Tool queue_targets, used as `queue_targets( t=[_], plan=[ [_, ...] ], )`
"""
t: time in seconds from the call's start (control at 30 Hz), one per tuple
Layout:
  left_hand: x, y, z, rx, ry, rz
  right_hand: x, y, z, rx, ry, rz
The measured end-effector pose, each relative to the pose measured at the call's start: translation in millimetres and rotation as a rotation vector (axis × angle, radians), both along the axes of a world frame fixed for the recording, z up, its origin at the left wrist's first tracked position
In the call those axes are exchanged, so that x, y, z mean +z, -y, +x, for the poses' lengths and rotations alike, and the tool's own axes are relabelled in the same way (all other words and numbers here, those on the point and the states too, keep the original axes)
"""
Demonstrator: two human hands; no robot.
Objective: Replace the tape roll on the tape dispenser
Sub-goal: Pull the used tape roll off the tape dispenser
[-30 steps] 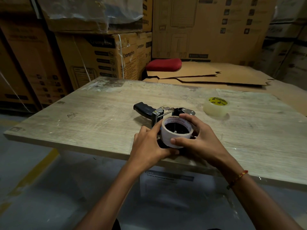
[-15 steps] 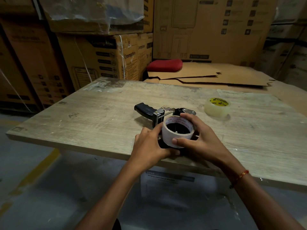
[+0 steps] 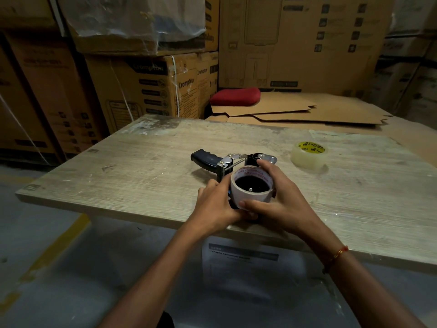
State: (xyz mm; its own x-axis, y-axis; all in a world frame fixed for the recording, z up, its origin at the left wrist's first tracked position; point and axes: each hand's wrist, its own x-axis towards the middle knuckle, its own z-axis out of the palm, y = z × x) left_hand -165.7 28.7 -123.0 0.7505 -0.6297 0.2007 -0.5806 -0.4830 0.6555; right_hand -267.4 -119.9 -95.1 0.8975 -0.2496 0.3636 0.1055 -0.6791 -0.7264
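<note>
Right hand (image 3: 281, 204) wraps the empty tape core (image 3: 250, 188), left hand (image 3: 214, 204) pins the tape dispenser (image 3: 227, 162); best pull the core straight off the hub, no tilting.

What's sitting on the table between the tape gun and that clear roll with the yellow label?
Nothing: in the head view the table is bare wood between the tape dispenser and the clear tape roll.
</note>
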Motion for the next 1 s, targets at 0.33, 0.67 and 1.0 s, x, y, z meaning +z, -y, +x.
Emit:
queue_targets(
  t=[0.33,0.67,1.0],
  plan=[
    [-3.0,-1.1,1.3,-0.014,-0.044,-0.045,0.1,8.8,1.8,-0.019,0.054,0.075],
    [-0.3,-0.4,5.4,-0.072,-0.027,-0.077,0.8,9.5,0.8,0.049,0.117,0.005],
    [-8.7,-2.2,2.4,-0.004,-0.006,-0.05,6.5,17.5,-15.0,-0.033,0.173,0.639]
  ],
)
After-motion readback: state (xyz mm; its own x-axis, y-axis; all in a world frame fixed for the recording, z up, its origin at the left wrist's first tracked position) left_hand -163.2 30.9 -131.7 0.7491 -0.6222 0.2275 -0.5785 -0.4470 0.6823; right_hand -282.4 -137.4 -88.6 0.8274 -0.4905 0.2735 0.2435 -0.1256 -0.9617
